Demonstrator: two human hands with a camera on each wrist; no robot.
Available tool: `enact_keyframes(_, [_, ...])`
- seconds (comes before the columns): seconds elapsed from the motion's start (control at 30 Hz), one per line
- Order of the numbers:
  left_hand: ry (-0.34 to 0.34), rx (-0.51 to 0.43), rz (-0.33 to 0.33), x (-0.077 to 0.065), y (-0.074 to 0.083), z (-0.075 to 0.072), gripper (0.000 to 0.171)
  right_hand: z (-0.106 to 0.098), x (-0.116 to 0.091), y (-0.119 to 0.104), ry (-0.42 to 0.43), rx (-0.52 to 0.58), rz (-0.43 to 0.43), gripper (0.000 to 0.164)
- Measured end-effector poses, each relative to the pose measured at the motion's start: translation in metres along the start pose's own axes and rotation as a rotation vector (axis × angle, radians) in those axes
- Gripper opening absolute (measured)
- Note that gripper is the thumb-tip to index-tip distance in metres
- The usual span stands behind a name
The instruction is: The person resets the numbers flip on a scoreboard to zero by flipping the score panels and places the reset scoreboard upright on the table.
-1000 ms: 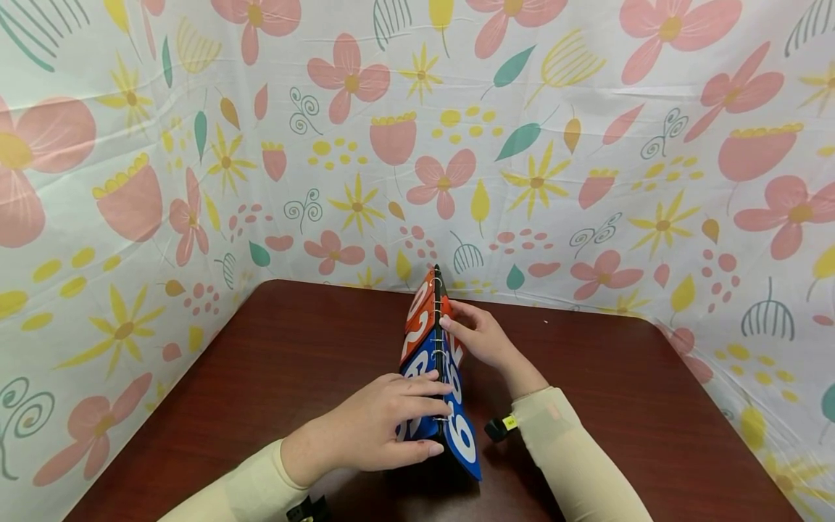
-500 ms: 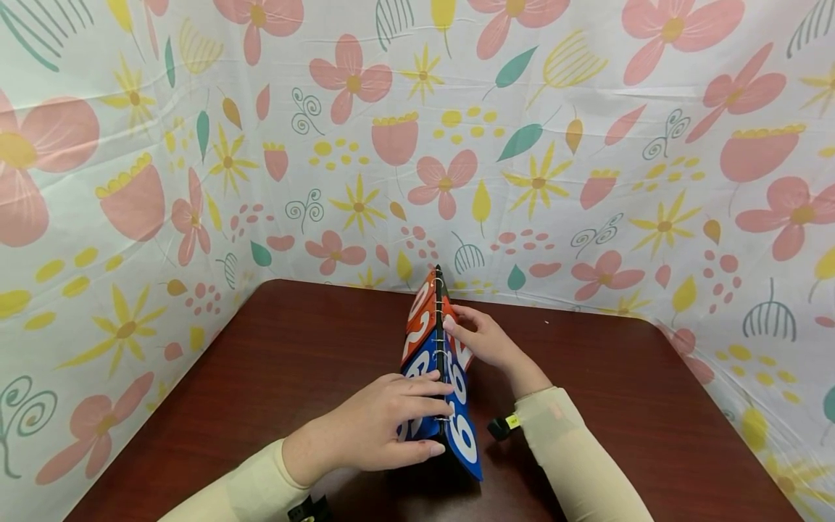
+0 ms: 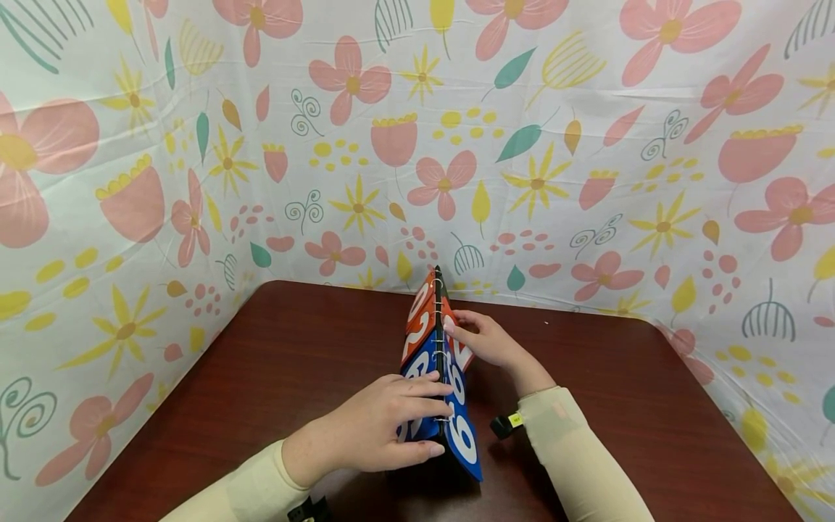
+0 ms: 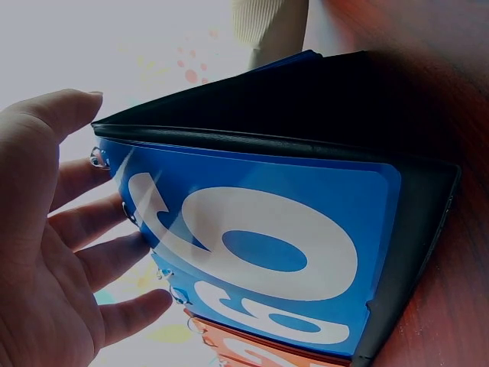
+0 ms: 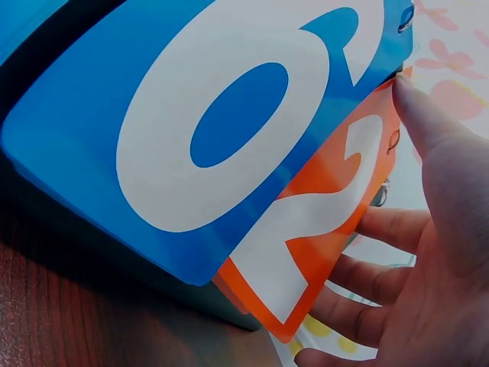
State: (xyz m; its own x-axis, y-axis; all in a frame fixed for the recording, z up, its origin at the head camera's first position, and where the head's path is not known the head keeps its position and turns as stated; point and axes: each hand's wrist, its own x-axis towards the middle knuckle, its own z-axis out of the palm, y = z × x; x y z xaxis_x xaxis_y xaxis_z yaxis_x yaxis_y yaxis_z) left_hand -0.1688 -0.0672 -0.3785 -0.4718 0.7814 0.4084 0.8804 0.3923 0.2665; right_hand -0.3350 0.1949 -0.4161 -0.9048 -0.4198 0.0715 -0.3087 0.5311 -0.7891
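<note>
A tabletop flip scoreboard [image 3: 438, 348] stands like a tent, its ringed ridge running away from me. Blue number cards [image 4: 267, 229] sit at the near part and red ones farther off. My left hand [image 3: 378, 420] rests across the near end of the ridge, fingers nearly straight, thumb by the end corner. At the far right side, my right hand [image 3: 489, 341] pinches a red card [image 5: 298, 222] with a white 2, thumb close to the rings. In the right wrist view that card tilts out from the board beside a blue card [image 5: 214, 138]. Fingertips are partly hidden behind it.
The scoreboard stands on a dark red-brown table [image 3: 313, 326] with rounded far corners. White cloth [image 3: 417, 145] printed with flowers hangs behind and along the sides. Black wrist devices [image 3: 505, 426] sit below both sleeves.
The red card at the right side has swung outward a little from the board, with my right hand shifting slightly right. My left hand stays in place.
</note>
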Motion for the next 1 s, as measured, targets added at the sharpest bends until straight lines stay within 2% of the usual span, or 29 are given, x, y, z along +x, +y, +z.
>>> enact_keyframes(1.0, [-0.007, -0.006, -0.021, -0.0001, 0.0013, -0.0012, 0.045, 0.0000, -0.0033, -0.0054, 0.001, 0.017, 0.036, 0.065])
